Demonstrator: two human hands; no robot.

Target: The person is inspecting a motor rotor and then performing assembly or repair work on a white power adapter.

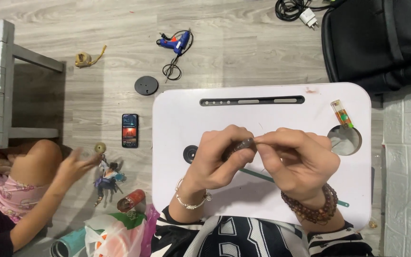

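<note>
Fingers (231, 143) of both hands pinch one small dark, glossy cylindrical piece (239, 147) above the white plastic lap table (272, 119).

The left hand (217, 159) closes around the piece's lower end, the right hand (298, 159) nips its upper tip between thumb and forefinger — the two hands touching at the middle of the table. A thin green rod (262, 176) lies on the table under the right hand, and a small black round disc (190, 153) sits just beside the left. Farther up, a clear little tube with orange and green contents (342, 114) rests near the round cup hole (346, 140). On the grey wood floor (96, 100) beyond lie a black smartphone (130, 130) and a blue glue gun (176, 42) — another person's hand (77, 164) reaches at the left.
</note>
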